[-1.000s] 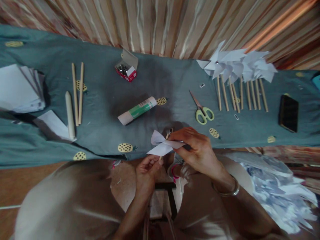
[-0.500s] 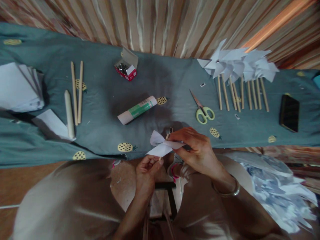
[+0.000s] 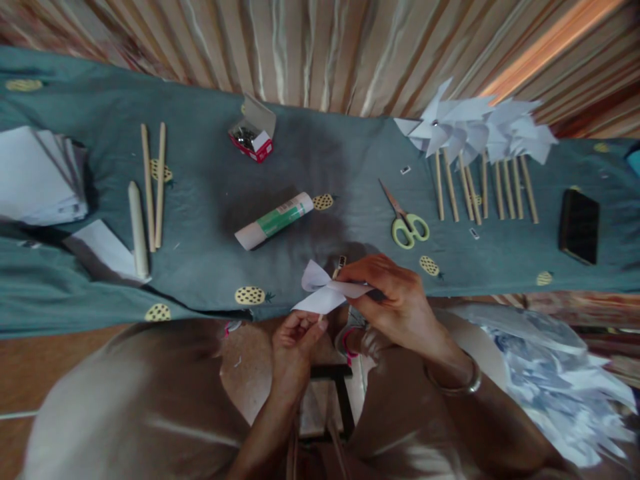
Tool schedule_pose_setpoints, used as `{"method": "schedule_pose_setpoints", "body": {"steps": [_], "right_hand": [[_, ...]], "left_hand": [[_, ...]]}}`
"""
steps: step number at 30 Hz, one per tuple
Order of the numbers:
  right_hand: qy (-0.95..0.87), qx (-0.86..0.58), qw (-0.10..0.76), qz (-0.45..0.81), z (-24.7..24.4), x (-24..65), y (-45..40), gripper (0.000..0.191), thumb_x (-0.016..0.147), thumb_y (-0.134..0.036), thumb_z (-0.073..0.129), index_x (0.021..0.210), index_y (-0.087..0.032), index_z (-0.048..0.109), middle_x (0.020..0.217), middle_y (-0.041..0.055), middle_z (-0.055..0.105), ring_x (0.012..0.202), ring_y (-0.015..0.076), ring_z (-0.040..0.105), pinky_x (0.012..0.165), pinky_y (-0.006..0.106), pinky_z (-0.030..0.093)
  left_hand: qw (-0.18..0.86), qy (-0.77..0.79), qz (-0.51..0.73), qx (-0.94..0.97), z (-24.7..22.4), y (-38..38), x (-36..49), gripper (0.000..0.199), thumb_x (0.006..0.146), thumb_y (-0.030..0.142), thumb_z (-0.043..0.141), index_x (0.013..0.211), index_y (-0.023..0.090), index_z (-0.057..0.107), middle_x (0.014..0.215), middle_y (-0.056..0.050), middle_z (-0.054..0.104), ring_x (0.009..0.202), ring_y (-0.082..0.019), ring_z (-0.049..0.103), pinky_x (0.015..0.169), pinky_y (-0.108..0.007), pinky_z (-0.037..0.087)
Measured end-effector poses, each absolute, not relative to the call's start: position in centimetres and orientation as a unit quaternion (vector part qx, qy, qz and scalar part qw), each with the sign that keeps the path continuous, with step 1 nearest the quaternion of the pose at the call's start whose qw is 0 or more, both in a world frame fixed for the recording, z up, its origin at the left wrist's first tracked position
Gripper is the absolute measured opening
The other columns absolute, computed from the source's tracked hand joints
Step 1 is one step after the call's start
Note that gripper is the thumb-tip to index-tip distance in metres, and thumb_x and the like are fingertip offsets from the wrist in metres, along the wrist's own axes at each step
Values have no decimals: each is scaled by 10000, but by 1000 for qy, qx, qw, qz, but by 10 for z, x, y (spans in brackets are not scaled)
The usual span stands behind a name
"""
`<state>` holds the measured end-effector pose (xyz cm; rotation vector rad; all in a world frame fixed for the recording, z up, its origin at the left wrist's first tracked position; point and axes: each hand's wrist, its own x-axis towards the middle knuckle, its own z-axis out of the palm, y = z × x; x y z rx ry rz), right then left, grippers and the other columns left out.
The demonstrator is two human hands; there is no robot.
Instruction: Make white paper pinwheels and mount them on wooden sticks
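Note:
A white paper pinwheel is held between both hands just off the table's near edge. My left hand pinches the thin wooden stick below the paper; only a short bit of that stick shows. My right hand, with a bangle at the wrist, has its thumb and fingers closed on the pinwheel's right blade. The tip of the stick sticks out above the paper beside the right fingertips. Beyond the hands lies a glue stick with a green label, and green-handled scissors rest to its right.
An open red box of small metal pieces stands at the back. Finished pinwheels lie at the far right, near a black phone. Wooden sticks and stacked paper are on the left. A plastic bag sits right of my lap.

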<state>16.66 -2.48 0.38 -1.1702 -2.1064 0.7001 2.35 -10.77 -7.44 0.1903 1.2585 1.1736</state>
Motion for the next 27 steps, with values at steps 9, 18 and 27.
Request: {"method": "schedule_pose_setpoints", "body": {"steps": [9, 18, 27], "right_hand": [[-797, -440, 316, 265, 5, 166, -25, 177, 853, -110, 573, 902, -236, 687, 837, -5, 749, 800, 162, 692, 772, 336, 506], [-763, -476, 314, 304, 3, 168, -26, 107, 832, -147, 640, 884, -217, 703, 844, 4, 746, 777, 153, 680, 729, 300, 516], [-641, -551, 301, 441, -5, 166, -13, 62, 774, -247, 691, 784, -194, 722, 644, -35, 664, 569, 106, 561, 521, 215, 430]], "left_hand": [[655, 541, 520, 88, -77, -110, 23, 213, 564, 254, 858, 662, 174, 686, 655, 20, 648, 639, -89, 566, 674, -198, 456], [658, 541, 516, 84, -76, -110, 23, 203, 563, 239, 851, 670, 177, 689, 659, 21, 655, 648, -92, 576, 685, -200, 458], [654, 558, 501, 98, -69, -106, 23, 232, 529, 259, 849, 682, 171, 699, 611, 30, 610, 595, -86, 536, 639, -214, 440]]}}
